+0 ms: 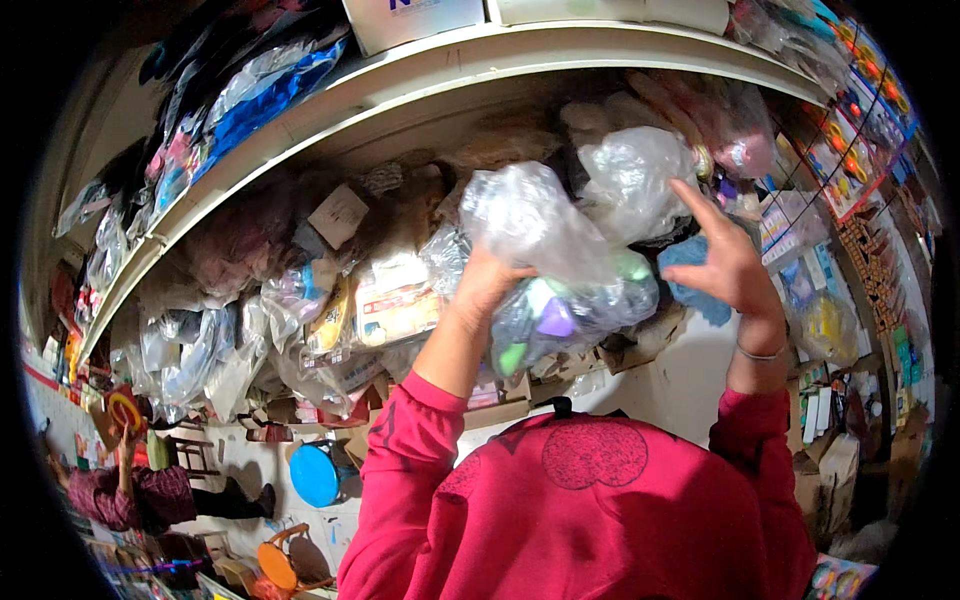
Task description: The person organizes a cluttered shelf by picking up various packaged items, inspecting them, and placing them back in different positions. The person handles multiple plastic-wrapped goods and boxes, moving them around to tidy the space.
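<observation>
In the head view my left hand (491, 277) is at the lower left side of a cloudy clear plastic bag (525, 210), its thumb pointing right and its fingers mostly hidden by the bag. My right hand (716, 262) has its fingers spread, with nothing between them. The index fingertip is by the edge of a second whitish plastic bag (637, 176); whether it touches cannot be told. Behind the right hand lies a fuzzy blue item (694, 281). Below the bags sits a clear bag of purple and green items (577, 307).
A metal shelf edge (420, 90) curves above, with more bagged goods and boxes over it. Packed bags (202, 352) fill the left. A wire rack (817, 165) stands right. Lower left are a blue stool (315, 474), an orange stool (277, 566) and another person (135, 495).
</observation>
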A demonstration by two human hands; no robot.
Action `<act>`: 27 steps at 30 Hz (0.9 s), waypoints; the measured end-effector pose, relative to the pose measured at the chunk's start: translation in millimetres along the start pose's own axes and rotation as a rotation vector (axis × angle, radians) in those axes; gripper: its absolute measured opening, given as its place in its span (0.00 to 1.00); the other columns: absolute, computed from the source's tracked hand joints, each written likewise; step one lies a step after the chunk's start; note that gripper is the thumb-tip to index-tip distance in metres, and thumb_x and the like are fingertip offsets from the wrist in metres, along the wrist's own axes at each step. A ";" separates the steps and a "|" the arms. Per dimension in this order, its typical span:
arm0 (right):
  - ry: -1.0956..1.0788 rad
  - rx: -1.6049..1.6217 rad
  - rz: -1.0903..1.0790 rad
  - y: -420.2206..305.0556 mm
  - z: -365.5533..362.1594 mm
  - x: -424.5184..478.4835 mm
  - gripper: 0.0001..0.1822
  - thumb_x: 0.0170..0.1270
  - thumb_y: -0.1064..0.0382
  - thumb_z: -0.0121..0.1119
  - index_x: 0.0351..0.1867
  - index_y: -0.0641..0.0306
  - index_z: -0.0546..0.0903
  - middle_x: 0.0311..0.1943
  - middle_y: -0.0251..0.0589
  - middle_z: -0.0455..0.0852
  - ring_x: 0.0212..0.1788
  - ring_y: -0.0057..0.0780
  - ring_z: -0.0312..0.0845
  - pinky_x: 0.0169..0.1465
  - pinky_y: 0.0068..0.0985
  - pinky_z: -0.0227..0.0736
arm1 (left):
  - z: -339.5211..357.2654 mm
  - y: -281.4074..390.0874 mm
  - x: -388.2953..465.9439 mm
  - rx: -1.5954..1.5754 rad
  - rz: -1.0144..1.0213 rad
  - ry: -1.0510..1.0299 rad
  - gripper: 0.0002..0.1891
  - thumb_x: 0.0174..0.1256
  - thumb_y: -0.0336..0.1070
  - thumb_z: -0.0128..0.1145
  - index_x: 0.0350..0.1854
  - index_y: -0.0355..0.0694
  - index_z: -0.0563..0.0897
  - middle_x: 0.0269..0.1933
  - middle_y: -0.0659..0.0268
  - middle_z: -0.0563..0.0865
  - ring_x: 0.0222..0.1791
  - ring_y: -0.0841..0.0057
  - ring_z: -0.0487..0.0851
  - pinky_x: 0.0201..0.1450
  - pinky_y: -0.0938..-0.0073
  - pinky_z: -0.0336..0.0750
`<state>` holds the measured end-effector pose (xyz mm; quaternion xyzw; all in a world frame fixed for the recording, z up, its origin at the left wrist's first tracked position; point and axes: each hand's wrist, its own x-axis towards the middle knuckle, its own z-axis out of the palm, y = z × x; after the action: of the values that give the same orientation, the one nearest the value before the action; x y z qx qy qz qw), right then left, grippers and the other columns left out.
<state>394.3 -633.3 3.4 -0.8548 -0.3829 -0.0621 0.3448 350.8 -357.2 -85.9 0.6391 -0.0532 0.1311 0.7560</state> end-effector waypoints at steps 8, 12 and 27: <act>-0.464 0.667 -0.084 34.4 39.0 34.5 0.54 0.41 0.40 0.68 0.64 0.69 0.54 0.64 0.48 0.59 0.65 0.33 0.54 0.65 0.28 0.49 | -13.6 6.7 4.1 -0.434 -0.284 -0.117 0.30 0.39 0.26 0.61 0.52 0.32 0.72 0.46 0.61 0.80 0.45 0.72 0.78 0.51 0.74 0.72; -0.444 0.789 -0.058 31.6 64.6 41.3 0.46 0.46 0.47 0.67 0.62 0.69 0.59 0.59 0.42 0.66 0.61 0.28 0.59 0.63 0.26 0.52 | -0.6 12.7 6.1 -0.318 -0.197 -0.013 0.27 0.45 0.28 0.59 0.53 0.32 0.71 0.47 0.61 0.79 0.45 0.72 0.78 0.51 0.75 0.71; -0.655 0.727 -0.270 -43.6 149.9 70.2 0.36 0.46 0.61 0.69 0.58 0.66 0.67 0.55 0.42 0.73 0.57 0.30 0.66 0.61 0.27 0.58 | -122.1 45.0 -87.2 0.003 -0.283 0.229 0.24 0.47 0.26 0.61 0.50 0.31 0.73 0.47 0.61 0.79 0.45 0.72 0.78 0.48 0.72 0.72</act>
<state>389.3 -474.4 -60.1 -0.5970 -0.5747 0.3027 0.4708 244.5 -242.1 -86.4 0.6221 0.1239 0.0953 0.7672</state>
